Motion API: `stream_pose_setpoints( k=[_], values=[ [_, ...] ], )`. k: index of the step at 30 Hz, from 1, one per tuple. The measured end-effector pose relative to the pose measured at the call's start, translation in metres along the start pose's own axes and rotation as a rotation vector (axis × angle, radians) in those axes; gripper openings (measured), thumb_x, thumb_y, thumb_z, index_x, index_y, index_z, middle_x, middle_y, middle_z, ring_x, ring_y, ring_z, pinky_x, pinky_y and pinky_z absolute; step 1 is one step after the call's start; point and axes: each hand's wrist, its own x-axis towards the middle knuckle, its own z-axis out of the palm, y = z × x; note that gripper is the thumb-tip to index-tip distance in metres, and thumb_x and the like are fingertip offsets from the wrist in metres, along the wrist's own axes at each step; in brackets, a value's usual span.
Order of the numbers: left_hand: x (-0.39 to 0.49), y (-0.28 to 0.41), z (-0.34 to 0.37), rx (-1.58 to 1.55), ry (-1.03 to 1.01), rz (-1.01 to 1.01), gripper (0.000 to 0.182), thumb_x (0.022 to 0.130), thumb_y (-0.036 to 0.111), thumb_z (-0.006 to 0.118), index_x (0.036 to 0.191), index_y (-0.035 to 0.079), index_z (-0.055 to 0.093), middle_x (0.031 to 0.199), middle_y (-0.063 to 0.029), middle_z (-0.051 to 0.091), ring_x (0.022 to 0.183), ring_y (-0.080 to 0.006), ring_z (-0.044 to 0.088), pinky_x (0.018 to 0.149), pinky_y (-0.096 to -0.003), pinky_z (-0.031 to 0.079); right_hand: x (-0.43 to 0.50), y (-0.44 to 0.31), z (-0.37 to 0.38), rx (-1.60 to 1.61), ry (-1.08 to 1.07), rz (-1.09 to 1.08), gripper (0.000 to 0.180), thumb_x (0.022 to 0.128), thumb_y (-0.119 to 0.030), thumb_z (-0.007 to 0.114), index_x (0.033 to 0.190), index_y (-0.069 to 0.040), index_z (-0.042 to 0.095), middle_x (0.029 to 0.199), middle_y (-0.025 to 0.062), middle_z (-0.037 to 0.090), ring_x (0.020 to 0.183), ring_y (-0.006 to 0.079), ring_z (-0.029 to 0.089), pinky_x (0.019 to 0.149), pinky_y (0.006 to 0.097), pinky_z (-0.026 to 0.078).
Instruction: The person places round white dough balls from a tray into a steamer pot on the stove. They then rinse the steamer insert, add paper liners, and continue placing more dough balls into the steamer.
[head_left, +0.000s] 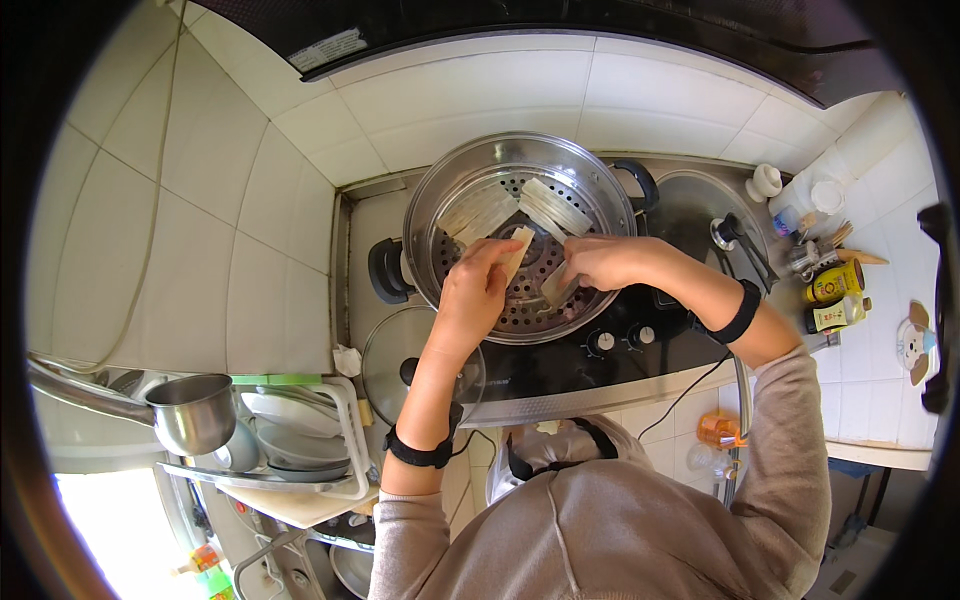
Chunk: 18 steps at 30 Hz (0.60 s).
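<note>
A round metal steamer pot (517, 141) with a perforated steaming tray (517, 321) stands on the stove. Between the thumb and fingers of my left hand (480, 281) is a pale flat strip (519, 251), tilted above the tray. My right hand (604, 262) reaches in from the right, its fingertips gripping another pale piece (555, 288) low over the tray; its fingers partly hide that piece. Behind my hands, a ridged pale slab (478, 214) lies at the tray's left, and a bundle of pale strips (555, 208) lies at its right.
A glass lid (386, 360) rests left of the black cooktop (540, 367), and a larger lid (686, 199) lies to the right. Sauce bottles (836, 313) stand on the right counter. At left, a dish rack (349, 427) holds bowls beside a steel saucepan (193, 416). Overhead is a dark range hood (525, 19).
</note>
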Motion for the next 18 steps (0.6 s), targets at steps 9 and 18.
stream_pose_setpoints(
  k=[9,18],
  values=[
    [0.002,-0.006,0.002,-0.311,0.153,-0.221,0.031,0.082,-0.006,0.061,0.112,-0.001,0.053,0.095,-0.0082,0.061,0.079,-0.0137,0.061,0.071,-0.0260,0.048,0.006,-0.022,-0.028,0.627,0.301,-0.124,0.034,0.086,-0.028,0.069,0.104,0.000,0.063,0.098,0.0110,0.066,0.091,0.0222,0.063,0.081,0.0323,0.049],
    [-0.001,0.008,-0.007,-0.525,0.167,-0.328,0.036,0.086,0.001,0.065,0.118,0.000,0.048,0.092,-0.0062,0.063,0.082,-0.0117,0.061,0.070,-0.0251,0.052,0.022,-0.042,-0.022,1.185,0.419,-0.150,0.020,0.086,-0.015,0.069,0.098,0.000,0.064,0.088,0.0032,0.064,0.079,0.0091,0.059,0.070,0.0243,0.050]
  ],
)
